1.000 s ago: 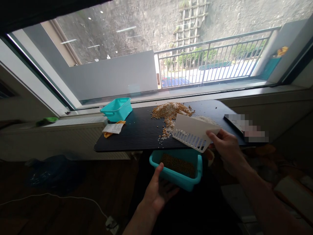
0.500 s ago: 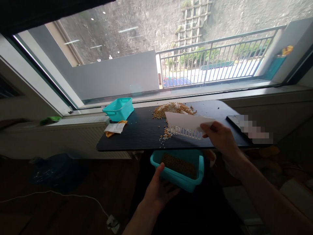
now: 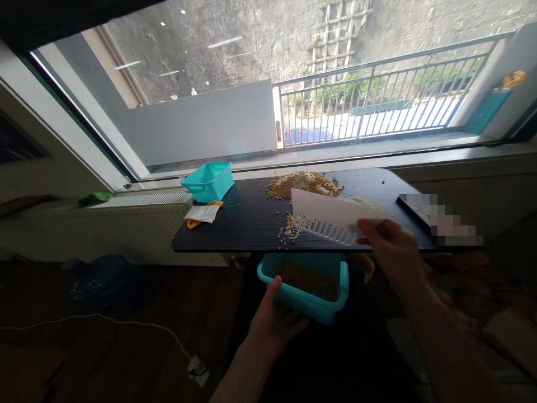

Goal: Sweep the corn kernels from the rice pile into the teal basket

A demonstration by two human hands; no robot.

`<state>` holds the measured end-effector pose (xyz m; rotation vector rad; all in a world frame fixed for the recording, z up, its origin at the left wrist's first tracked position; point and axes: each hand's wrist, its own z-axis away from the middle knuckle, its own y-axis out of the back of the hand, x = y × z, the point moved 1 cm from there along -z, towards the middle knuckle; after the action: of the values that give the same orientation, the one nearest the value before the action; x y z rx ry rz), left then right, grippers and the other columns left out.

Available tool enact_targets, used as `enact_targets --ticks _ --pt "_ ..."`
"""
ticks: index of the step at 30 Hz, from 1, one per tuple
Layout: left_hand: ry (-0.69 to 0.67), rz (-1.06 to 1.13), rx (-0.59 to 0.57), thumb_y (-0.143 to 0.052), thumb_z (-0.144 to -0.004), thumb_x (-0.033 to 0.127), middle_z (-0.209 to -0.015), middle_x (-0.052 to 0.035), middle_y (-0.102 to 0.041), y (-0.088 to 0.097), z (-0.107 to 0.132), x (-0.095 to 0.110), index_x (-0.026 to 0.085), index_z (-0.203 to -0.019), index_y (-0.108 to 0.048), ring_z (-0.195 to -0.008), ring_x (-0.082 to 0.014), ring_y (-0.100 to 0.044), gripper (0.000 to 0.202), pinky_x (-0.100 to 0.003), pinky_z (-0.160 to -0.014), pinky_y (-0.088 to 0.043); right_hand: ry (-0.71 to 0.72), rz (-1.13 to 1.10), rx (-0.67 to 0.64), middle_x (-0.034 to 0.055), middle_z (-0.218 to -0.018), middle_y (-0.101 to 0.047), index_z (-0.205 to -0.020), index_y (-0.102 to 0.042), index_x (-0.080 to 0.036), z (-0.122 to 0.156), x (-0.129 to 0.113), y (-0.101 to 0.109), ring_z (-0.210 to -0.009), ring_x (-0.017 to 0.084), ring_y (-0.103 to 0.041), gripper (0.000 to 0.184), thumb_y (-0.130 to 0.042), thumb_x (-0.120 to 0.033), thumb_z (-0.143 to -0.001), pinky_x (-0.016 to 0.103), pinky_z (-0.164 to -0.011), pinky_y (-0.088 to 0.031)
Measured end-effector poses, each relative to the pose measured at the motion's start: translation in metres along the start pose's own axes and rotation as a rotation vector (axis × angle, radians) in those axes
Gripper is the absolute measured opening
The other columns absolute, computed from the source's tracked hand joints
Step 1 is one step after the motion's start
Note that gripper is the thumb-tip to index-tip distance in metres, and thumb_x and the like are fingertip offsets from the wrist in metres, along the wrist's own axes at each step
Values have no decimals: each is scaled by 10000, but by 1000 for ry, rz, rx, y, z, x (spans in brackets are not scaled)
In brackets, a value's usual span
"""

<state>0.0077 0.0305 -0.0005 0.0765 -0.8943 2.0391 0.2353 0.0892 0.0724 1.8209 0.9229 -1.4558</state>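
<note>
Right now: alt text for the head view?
A person's right hand holds a white slotted scoop near a heap of yellow and white grains on a dark table, while the left hand supports a turquoise bin holding brownish grains, below the table's near edge. A second turquoise bin stands toward the left, by a window.

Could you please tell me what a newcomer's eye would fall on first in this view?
Probably the heap of mixed white and golden grains at the back of the dark tabletop, near the bright window. Next comes the slotted white sheet in the right hand and, below the near edge, the turquoise tub of brown grains in the left hand.
</note>
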Motion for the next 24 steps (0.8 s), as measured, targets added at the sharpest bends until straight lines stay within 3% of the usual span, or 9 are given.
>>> enact_targets --ticks 6,12,18,24 --pt "-24 -8 -10 -550 -865 530 -1255 -157 -598 5 2 -2 132 -1262 -540 -1052 -293 -610 563 -446 -907 -500 -33 -123 56 -12 -661 -682 -729 -665 -199 30 11 -10 -562 133 -612 271 -757 -431 -622 263 -564 -527" --pt "-48 -23 35 -553 -875 498 -1241 -146 -608 7 1 -3 163 -1259 -545 -1046 -287 -620 509 -444 -893 -510 39 94 24 0 -652 -686 -698 -654 -206 40 -3 -10 -598 163 -637 215 -701 -415 -672 279 -605 -525" --pt "-67 -8 55 -581 -866 474 -1220 -157 -618 8 1 -3 153 -1245 -554 -1044 -293 -623 498 -460 -889 -521 46 156 -10 -1 -612 -670 -668 -632 -214 49 -10 -3 -546 162 -622 224 -682 -432 -676 261 -516 -491" --pt "-67 2 48 -592 -860 484 -1244 -154 -605 13 -3 -5 155 -1235 -559 -1083 -298 -608 500 -474 -913 -511 88 140 102 4 -645 -677 -725 -648 -201 48 -6 4 -576 165 -624 259 -692 -454 -689 285 -563 -504"
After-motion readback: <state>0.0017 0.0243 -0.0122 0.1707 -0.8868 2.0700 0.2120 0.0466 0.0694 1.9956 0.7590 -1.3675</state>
